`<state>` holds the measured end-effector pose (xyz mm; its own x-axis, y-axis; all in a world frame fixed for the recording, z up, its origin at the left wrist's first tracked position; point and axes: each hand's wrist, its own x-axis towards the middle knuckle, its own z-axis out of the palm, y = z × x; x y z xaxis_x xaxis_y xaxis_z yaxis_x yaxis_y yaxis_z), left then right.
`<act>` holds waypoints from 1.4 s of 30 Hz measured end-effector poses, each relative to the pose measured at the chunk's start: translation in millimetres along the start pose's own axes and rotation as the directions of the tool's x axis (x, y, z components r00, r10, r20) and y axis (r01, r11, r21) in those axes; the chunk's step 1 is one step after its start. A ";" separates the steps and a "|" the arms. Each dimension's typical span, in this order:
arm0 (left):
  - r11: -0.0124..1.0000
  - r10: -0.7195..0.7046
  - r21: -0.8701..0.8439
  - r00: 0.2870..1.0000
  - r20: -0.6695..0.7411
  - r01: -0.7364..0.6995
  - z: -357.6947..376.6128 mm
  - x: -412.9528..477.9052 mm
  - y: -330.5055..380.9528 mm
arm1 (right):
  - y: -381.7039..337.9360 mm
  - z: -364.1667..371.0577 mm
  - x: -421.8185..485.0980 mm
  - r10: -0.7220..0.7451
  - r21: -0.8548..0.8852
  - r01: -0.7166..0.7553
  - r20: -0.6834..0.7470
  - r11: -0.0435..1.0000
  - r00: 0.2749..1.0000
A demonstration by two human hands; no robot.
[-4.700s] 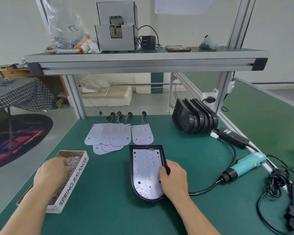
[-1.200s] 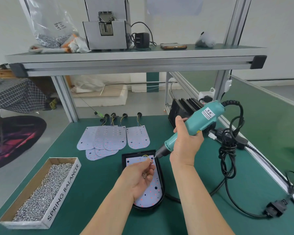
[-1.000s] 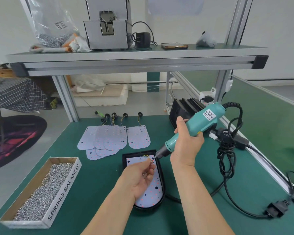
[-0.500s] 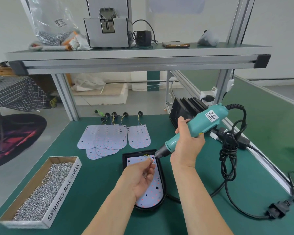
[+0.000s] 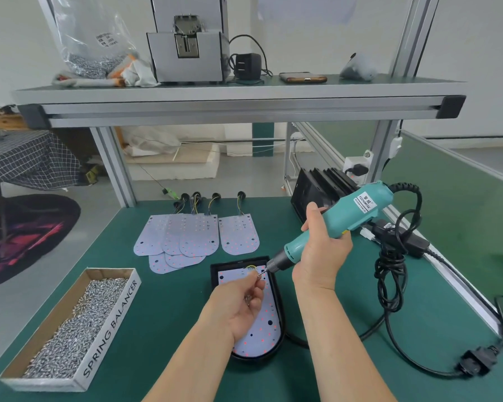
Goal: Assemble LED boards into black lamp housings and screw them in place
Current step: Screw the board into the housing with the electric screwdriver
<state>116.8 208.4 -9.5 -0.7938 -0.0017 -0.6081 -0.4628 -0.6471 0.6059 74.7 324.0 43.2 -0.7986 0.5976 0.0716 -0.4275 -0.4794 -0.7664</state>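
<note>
Now: left hand [image 5: 238, 300] pinches a screw [image 5: 259, 273] against the tip of the screwdriver [image 5: 349, 214] gripped in the right hand [image 5: 321, 255], over the far end of the housing [image 5: 238, 261], LED board [image 5: 266, 323] inside; best seat it squarely before driving.

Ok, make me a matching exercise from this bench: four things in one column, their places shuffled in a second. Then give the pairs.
Things
1. electric screwdriver
2. box of screws
3. phone
4. spare LED boards

Places
A. on the upper shelf
B. fanned out on the green mat, beyond the black housing
C. gripped in the right hand
D. at the mat's left front edge

Pairs: 1-C, 2-D, 3-A, 4-B
</note>
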 end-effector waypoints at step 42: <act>0.950 0.016 -0.310 0.996 0.092 0.014 0.1 0.2 -5.2 | 2.8 4.4 -3.8 0.007 -0.020 -0.010 -0.133 1.000 0.991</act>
<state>119.1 211.8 -12.8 -0.8341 0.0587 -0.5485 -0.3284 -0.8518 0.4082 74.7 317.6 43.5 -0.7382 0.6743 -0.0197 -0.4106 -0.4723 -0.7800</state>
